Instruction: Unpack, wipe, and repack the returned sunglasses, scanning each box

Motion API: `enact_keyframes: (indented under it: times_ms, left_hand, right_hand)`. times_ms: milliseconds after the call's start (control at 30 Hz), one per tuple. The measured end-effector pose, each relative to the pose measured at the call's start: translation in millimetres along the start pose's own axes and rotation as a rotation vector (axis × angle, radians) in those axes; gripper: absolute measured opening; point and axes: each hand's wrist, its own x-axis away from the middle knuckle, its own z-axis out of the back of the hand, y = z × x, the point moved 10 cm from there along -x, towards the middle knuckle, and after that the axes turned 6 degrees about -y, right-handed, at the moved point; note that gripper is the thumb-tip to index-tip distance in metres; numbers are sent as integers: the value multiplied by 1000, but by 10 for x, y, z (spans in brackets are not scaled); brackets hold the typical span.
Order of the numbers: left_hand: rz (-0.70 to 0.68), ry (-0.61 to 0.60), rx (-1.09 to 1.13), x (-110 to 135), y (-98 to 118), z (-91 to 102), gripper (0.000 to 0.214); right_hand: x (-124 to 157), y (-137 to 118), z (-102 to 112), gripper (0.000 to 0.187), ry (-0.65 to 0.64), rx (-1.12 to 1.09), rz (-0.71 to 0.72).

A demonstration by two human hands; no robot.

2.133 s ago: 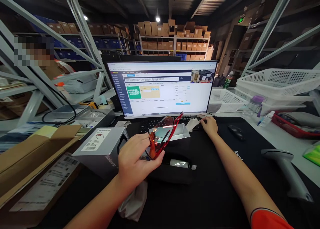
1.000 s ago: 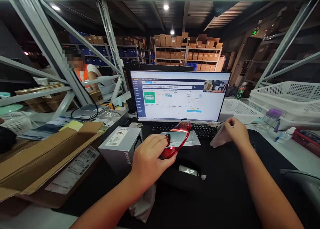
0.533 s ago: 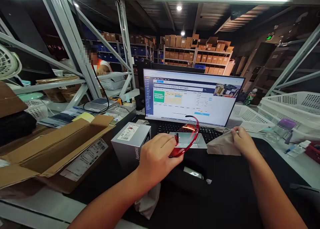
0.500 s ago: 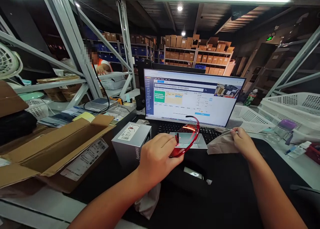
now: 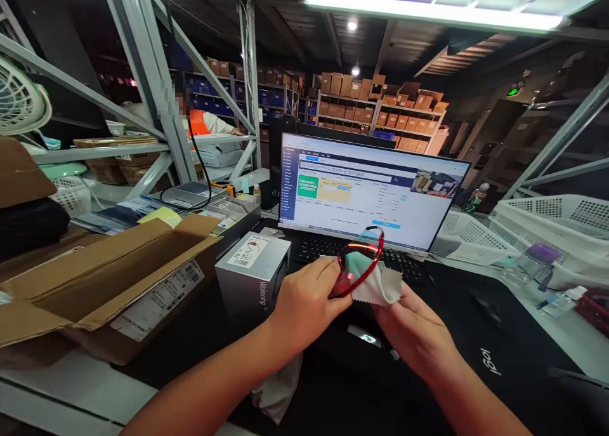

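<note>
My left hand (image 5: 304,299) is closed on a pair of red-framed glasses (image 5: 373,266), held up in front of the keyboard. Between the fingers of my right hand (image 5: 416,331) is a pale grey cleaning cloth (image 5: 386,288) with a zigzag edge. The cloth lies against the lens side of the glasses; my right fingertips are partly hidden. Left of the hands stands a grey printed box (image 5: 257,264) with a label picturing glasses. A light grey fabric piece (image 5: 278,391) lies under my left forearm. Below the hands is a small shiny item (image 5: 365,336) on the black mat.
A lit monitor (image 5: 361,195) and a keyboard (image 5: 309,249) stand behind the hands. At left is an open cardboard box (image 5: 157,303). White plastic baskets (image 5: 547,223) and a spray bottle (image 5: 564,299) are at right. A person in an orange vest (image 5: 200,122) is beyond the metal frame.
My right hand has brought the cloth leftward from beside the monitor onto the glasses. The glasses, in my left hand, stay in nearly the same place. The view has shifted slightly.
</note>
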Motion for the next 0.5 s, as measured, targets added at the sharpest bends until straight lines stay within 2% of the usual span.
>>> enact_keyframes:
  times_ms: [133,233,300,367,500]
  left_hand:
    - [-30,2,71,-11,57,42,17]
    - [-83,-16,68,-5,118,48,13]
    - [-122,-19,76,10,154,49,17]
    - [-157,-16,92,30,193,52,20]
    - [-202,-32,103,69,279,25,23]
  right_hand:
    - [-50,-97,-3,22,-100,303,84]
    - [-44,-240,-86,22,-165,718,234]
    - [2,-289,-178,17,-176,888,345]
    - [64,-285,-205,15,-132,915,419]
    - [213,-207,-169,45,-11,874,499]
